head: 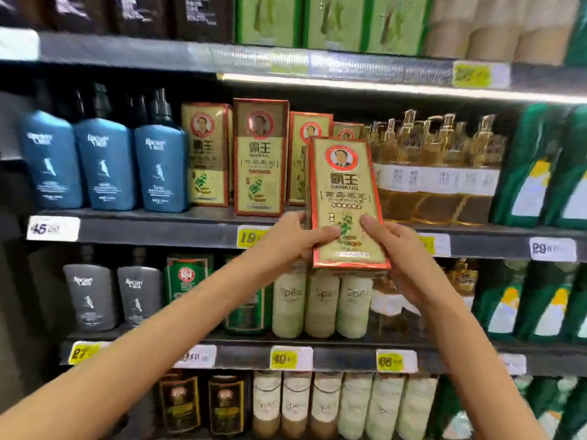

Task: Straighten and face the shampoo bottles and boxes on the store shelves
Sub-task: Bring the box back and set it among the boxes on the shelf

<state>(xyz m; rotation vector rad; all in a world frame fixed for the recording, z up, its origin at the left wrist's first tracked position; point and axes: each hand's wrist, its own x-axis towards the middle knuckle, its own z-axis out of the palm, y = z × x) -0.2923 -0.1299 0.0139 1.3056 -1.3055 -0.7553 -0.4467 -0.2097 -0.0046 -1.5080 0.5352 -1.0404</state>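
I read this as shop, toiletries aisle. Dark tiered shelves (158,233) fill my whole view, four levels of stock. Each level packed with same product repeated side by side: blue pump bottles (104,163), gold-and-red boxes (259,157), amber pump bottles (435,147), green packs (527,173), pale green bottles (322,306), grey bottles (90,300). Printed price tags run along shelf fronts: white tag (53,228) reading 45.00, yellow tags (396,361) lower down. Light strip (381,85) under upper shelf lip shines on stock. Labels mostly face outward.
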